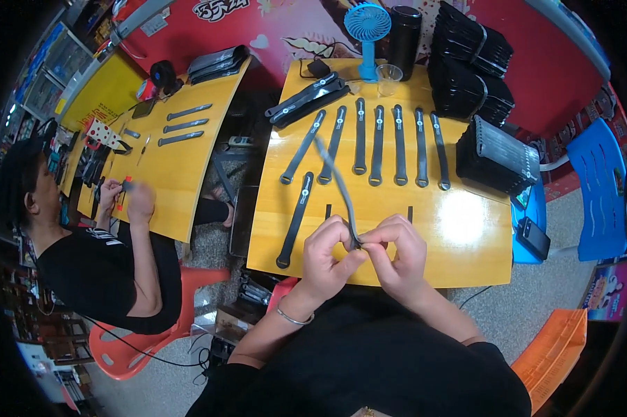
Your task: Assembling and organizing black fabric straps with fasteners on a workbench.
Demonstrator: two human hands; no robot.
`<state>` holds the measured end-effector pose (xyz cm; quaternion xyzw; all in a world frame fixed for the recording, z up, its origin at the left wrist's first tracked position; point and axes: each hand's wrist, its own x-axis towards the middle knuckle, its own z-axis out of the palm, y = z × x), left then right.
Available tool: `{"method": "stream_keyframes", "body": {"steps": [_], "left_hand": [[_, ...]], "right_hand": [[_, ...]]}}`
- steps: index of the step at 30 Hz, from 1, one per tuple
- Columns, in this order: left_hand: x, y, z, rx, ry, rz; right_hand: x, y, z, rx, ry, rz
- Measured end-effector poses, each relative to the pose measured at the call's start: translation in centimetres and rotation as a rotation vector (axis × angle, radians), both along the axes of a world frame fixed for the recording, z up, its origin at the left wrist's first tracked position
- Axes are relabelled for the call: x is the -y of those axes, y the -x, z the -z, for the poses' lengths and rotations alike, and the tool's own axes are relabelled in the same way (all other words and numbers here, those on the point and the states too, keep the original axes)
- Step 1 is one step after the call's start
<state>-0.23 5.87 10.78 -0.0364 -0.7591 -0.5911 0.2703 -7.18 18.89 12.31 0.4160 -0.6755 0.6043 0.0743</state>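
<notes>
A long dark grey strap (344, 187) rises in a curve from between my two hands, its near end pinched low over the table's front edge. My left hand (327, 258) is closed on that end, thumb against fingers. Beside it, my right hand (398, 256) also pinches the strap's end, fingertips almost touching those of the left. Fingers partly hide the gripped end. Several similar flat straps, each with a ring-like end and white print, lie in a row (377, 146) beyond my hands. One more strap (298, 221) lies apart, left of my left hand.
On the yellow table (459, 243) stand strap piles (306, 101), black bundles (473, 62), a dark stack (497, 154), a blue fan (367, 35), a clear cup (389, 79) and a black bottle (404, 42). A blue stool (529, 236) holds a phone. At left, a co-worker (84, 264) handles something small.
</notes>
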Motion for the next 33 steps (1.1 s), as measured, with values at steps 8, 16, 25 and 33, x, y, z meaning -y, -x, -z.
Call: {"method": "stream_keyframes", "body": {"steps": [8,16,25,33], "left_hand": [[-1.8,-0.3,-0.8,-0.034,0.009,0.057],[-1.2,-1.1,-2.1,0.014,0.171,0.188],[3.9,-3.7,-1.6,0.282,-0.005,0.602],[6.7,-6.4,-2.5,0.420,0.081,0.648]], "right_hand": [[-0.3,-0.4,1.3,0.012,0.091,-0.076],[-2.1,-0.7,0.6,0.113,0.095,-0.148],[-9.5,4.8,0.1,0.948,0.514,0.087],[-23.8,7.7,1.3,0.605,0.563,0.250]]}}
